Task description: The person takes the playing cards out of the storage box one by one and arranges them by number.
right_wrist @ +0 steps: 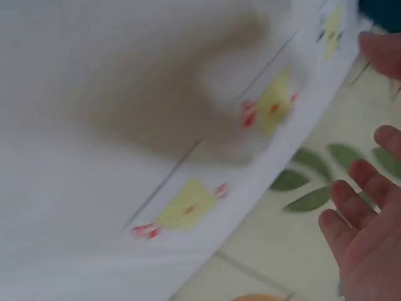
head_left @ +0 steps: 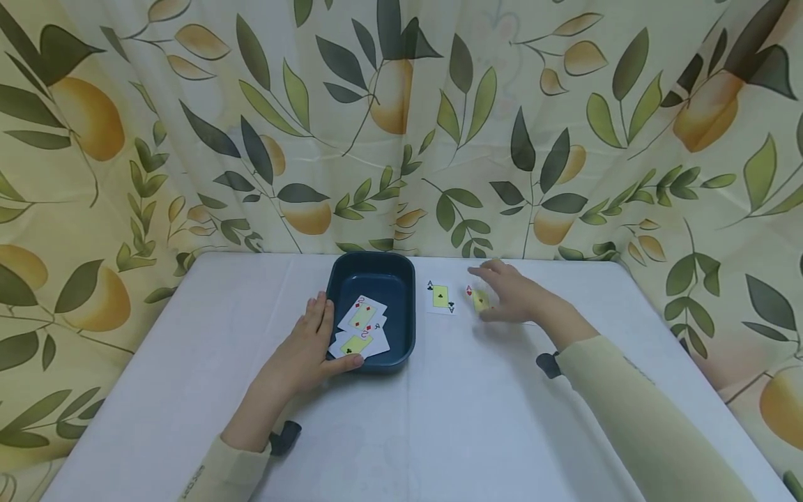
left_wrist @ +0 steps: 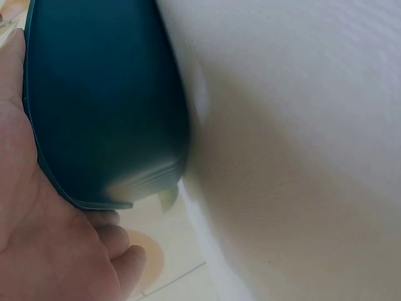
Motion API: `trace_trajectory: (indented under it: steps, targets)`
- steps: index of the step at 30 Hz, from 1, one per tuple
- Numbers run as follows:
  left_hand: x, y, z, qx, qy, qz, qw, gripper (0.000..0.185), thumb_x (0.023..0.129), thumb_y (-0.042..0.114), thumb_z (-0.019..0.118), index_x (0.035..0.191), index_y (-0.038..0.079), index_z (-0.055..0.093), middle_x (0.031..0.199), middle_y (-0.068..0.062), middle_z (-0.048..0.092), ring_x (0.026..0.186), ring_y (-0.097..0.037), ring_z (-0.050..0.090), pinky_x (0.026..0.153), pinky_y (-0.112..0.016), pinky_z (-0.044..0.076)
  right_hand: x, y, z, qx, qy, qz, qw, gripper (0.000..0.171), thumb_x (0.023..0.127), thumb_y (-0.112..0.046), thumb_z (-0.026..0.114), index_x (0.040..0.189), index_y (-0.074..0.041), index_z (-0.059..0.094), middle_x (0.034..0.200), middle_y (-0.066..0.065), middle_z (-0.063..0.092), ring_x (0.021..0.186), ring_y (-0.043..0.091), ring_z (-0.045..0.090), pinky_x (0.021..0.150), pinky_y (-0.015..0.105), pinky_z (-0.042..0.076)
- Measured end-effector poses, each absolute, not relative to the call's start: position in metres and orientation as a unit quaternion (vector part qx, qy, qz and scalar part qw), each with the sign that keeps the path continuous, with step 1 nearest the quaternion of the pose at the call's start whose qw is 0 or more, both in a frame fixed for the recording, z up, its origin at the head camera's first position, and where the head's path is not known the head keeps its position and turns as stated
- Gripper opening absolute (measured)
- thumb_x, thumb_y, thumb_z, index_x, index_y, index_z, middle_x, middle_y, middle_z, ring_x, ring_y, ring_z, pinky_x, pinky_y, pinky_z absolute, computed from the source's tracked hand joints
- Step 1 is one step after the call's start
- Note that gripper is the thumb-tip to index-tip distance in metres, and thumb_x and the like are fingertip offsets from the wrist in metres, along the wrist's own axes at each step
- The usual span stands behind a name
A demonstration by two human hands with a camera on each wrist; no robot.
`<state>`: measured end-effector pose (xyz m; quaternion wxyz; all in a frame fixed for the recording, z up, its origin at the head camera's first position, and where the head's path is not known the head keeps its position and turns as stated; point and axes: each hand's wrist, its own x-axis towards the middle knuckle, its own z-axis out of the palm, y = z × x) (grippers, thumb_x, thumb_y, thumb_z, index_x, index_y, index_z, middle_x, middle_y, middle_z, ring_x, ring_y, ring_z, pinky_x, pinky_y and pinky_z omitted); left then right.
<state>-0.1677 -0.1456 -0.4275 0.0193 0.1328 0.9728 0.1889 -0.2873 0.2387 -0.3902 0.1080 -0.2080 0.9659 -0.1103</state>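
Head view: left hand [head_left: 305,345] grips dark-blue tray [head_left: 401,328] of yellow-centred cards [head_left: 362,328]; open right hand [head_left: 511,293] hovers over a red-pipped card [head_left: 479,300]

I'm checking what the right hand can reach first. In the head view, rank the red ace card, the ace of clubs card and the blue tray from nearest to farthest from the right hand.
1. Red ace card: partly under the right hand.
2. Ace of clubs card: just left of the red ace.
3. Blue tray: farthest left, beside the left hand.
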Motion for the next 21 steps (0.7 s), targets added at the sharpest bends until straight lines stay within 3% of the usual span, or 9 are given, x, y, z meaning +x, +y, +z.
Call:
trace_trajectory:
  steps: [9, 21]
  targets:
    - [-0.168, -0.146, -0.428, 0.136, 0.973, 0.187, 0.023, 0.117, 0.081, 0.07, 0.066, 0.157, -0.003, 0.015, 0.167, -0.02, 0.002, 0.153, -0.039, 0.005, 0.118, -0.056, 0.024, -0.267, 0.168, -0.362, -0.295, 0.948, -0.108, 0.048, 0.093, 0.08, -0.052, 0.079, 0.156, -0.023, 0.034, 0.155, 0.01, 0.035, 0.139, 0.034, 0.038, 0.106, 0.057, 0.044]
    - [-0.17, -0.147, -0.428, 0.139, 0.973, 0.183, 0.027, 0.117, 0.082, 0.073, 0.063, 0.157, -0.003, 0.014, 0.167, -0.019, 0.001, 0.153, -0.039, 0.004, 0.118, -0.056, 0.024, -0.253, 0.107, -0.365, -0.356, 0.928, -0.09, 0.06, 0.092, 0.079, -0.06, 0.076, 0.154, -0.021, 0.04, 0.154, 0.007, 0.039, 0.136, 0.028, 0.042, 0.107, 0.05, 0.046]
